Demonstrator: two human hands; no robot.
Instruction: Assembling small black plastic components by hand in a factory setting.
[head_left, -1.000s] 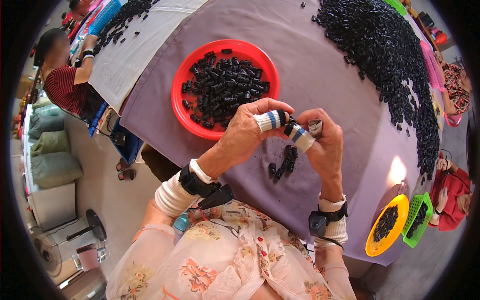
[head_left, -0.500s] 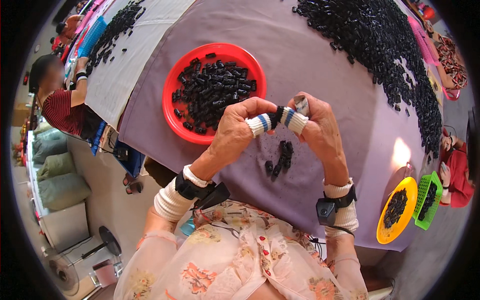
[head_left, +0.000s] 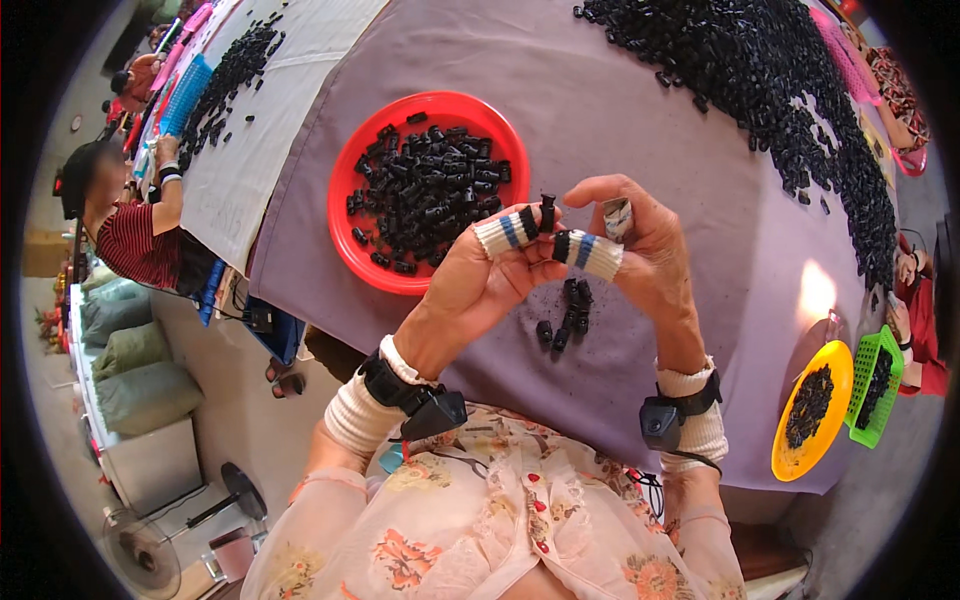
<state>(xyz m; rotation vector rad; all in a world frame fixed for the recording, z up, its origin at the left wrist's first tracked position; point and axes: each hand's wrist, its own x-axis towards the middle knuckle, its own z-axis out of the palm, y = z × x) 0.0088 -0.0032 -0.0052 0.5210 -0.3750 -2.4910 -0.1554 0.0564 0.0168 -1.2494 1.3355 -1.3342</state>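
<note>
- The left hand [head_left: 462, 285] pinches one small black part [head_left: 547, 212] at its thumb tip, the part standing roughly upright; probably this leaves its upper end free and in plain sight.
- The right hand [head_left: 655, 265] has thumb and index finger spread apart, its thumb tip just beside the part; whether that thumb touches it is hard to tell, as the fingertips crowd together there.
- Striped knit sleeves [head_left: 595, 256] cover both thumbs, likely to spare the skin while pressing; a pale wrap [head_left: 617, 220] circles the right index finger.
- A red plate [head_left: 343, 228] full of like parts sits on the desk [head_left: 650, 140] beyond the left hand, seemingly put within easy reach.
- A few loose parts [head_left: 573, 312] lie on the near side of the hands, probably handy there; the large heap [head_left: 790, 110] spreads at the far right.
- Against half a second ago, the thumbs no longer meet tip to tip: the right index finger has lifted away, and the part, mostly hidden then, now shows. The plate and loose parts keep their places on the cloth.
</note>
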